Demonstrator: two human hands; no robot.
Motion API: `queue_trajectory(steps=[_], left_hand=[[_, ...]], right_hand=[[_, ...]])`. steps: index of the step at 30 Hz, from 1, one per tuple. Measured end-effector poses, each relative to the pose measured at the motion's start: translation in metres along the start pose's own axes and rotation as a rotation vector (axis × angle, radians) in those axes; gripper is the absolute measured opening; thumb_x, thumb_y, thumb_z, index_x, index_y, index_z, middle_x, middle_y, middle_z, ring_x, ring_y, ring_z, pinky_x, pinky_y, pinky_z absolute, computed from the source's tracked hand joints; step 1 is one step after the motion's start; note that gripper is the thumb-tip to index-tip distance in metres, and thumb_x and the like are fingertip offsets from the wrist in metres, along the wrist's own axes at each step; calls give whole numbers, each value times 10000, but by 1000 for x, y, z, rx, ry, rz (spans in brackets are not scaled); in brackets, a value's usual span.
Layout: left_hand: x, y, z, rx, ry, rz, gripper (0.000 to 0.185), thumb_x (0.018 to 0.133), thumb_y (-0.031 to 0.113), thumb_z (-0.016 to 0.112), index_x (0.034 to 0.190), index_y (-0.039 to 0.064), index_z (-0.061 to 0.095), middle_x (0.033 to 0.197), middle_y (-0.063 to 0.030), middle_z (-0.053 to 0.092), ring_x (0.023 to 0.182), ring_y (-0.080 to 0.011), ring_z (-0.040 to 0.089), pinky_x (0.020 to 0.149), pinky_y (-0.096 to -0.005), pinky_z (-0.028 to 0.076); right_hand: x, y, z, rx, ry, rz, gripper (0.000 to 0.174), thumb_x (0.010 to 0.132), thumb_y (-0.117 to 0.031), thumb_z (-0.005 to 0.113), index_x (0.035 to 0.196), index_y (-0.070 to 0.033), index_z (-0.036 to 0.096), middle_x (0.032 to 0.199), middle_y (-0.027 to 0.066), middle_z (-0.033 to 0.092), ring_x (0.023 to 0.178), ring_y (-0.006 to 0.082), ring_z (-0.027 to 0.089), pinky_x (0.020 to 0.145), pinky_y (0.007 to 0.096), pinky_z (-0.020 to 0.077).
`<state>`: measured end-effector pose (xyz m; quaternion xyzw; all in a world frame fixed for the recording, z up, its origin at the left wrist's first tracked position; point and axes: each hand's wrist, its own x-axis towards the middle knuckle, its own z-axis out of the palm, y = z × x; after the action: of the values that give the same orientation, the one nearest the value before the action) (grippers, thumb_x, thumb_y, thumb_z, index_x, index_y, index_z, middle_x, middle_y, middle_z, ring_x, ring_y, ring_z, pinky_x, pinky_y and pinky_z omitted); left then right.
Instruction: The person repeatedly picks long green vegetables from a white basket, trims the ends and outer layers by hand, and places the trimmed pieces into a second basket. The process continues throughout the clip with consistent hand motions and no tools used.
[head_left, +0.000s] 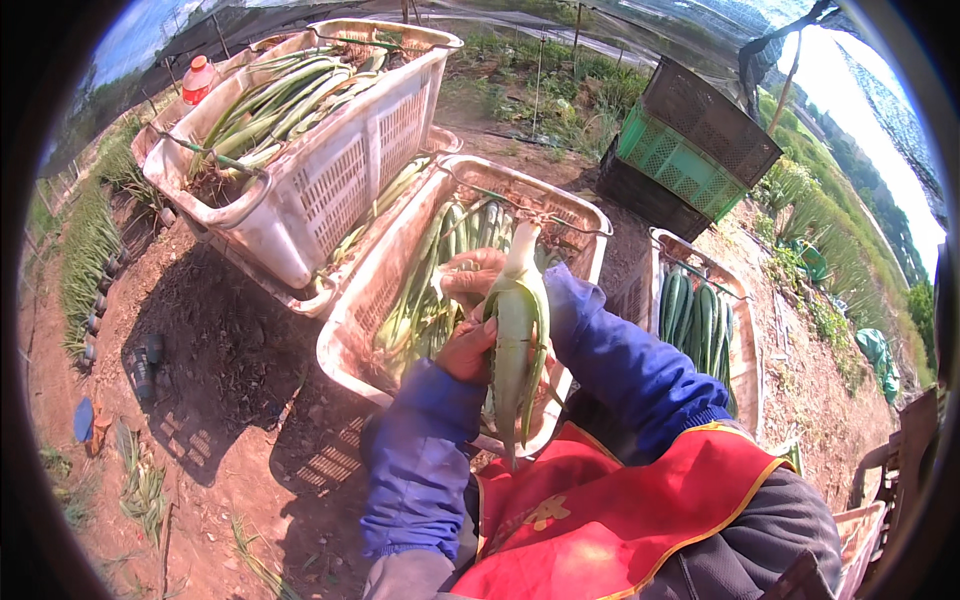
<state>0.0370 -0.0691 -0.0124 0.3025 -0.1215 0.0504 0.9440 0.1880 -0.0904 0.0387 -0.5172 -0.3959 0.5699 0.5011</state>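
In front of me I hold an aloe vera plant, its pale stem base up and its leaf tips hanging down. My left hand is closed around the leaves on their left side. My right hand is beside the pale base, its fingers bent around something small and whitish; part of the hand lies behind the plant. Below both hands stands a dirty white plastic crate with long green plants lying in it.
At the upper left, stacked white crates hold more plants; a red-labelled bottle is behind. Right of me, another crate holds dark green leaves. Black and green crates stand at the back right. Cut leaves lie on the soil.
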Motion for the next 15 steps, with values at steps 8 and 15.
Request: queue_trajectory(steps=[8,15], left_hand=[[7,26,3,5,534,372,632,873,469,718,1299,45,524,1150,-170,656,963,-307,687,789,-471,606],[4,41,-8,135,758,600,527,828,228,763,1289,87,550,1126,-103,665,992,-274,657,845,-456,575]], right_hand=[[-65,-33,-135,-551,566,-322,231,895,-173,713,1064,-16,693,752,-4,633,612,63,567,546,253,474],[-318,18,-265,-1000,969,345,389,790,-250,742,1100,-24,674,848,125,694,716,222,661,670,373,521]])
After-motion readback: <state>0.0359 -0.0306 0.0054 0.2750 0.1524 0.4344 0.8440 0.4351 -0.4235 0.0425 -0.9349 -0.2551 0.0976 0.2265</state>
